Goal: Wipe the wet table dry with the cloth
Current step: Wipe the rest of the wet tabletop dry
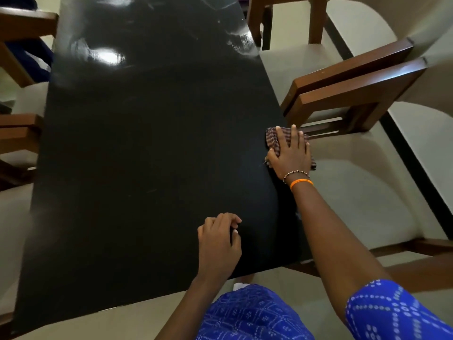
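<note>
Cloth flat beneath right hand's spread, pressing fingers at table edge.

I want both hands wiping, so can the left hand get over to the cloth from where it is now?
Probably yes. The left hand holds nothing, with bare table between it and the cloth under the right hand.

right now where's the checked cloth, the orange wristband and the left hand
checked cloth (273, 139): head view, on its exposed far-left corner
orange wristband (301, 183): head view, middle of the band on the right wrist
left hand (218, 244): head view, back of the hand
</note>
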Demonstrator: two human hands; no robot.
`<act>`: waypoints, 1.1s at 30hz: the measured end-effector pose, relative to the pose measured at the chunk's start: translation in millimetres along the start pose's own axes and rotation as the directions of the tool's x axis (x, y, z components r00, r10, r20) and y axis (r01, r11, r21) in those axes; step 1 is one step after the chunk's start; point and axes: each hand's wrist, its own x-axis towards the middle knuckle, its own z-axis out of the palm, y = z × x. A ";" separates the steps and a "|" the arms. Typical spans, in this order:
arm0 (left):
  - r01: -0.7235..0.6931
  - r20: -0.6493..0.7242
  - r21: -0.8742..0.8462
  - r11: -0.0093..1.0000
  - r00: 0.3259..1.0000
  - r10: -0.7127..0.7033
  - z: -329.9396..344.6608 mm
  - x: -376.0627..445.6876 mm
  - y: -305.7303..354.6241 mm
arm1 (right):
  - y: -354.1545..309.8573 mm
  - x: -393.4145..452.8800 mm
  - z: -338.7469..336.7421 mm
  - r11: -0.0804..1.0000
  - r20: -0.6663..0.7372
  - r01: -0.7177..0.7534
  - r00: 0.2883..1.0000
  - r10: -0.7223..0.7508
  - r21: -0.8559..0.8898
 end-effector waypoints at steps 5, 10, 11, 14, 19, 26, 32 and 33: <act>-0.020 0.046 0.008 1.000 0.999 0.019 11.5 -11.1 4.5 | 8.0 -29.4 -3.0 1.000 0.031 0.009 0.999 -0.009 0.007; -0.058 0.097 0.024 0.998 0.994 0.055 13.3 -21.5 1.1 | 44.8 -126.4 -4.0 1.000 0.073 0.007 0.997 -0.007 0.004; -0.070 0.103 0.025 0.997 0.992 0.067 13.3 -23.4 0.0 | 53.6 -150.3 -3.9 1.000 0.074 0.002 0.997 -0.002 0.005; -0.099 0.132 0.027 0.995 0.987 0.095 10.8 -28.0 -4.8 | 68.8 -209.8 -2.3 0.999 0.061 -0.032 0.998 0.031 0.018; -0.125 0.119 0.013 0.992 0.985 0.123 -0.2 -41.4 -24.0 | 52.6 -230.8 4.0 0.992 0.010 -0.130 0.991 0.130 -0.003; -0.012 0.025 -0.043 0.999 1.000 0.013 -37.1 -83.2 -80.5 | -46.6 -247.2 26.5 0.997 0.102 0.074 0.992 -0.071 -0.026; 0.139 -0.151 -0.106 0.985 0.977 -0.154 -77.3 -121.2 -145.7 | -157.9 -286.5 47.3 0.949 0.231 0.309 0.920 -0.315 0.065; 0.173 -0.188 -0.125 0.977 0.963 -0.195 -84.1 -128.8 -159.0 | -173.9 -293.5 50.3 0.932 0.253 0.354 0.897 -0.362 0.077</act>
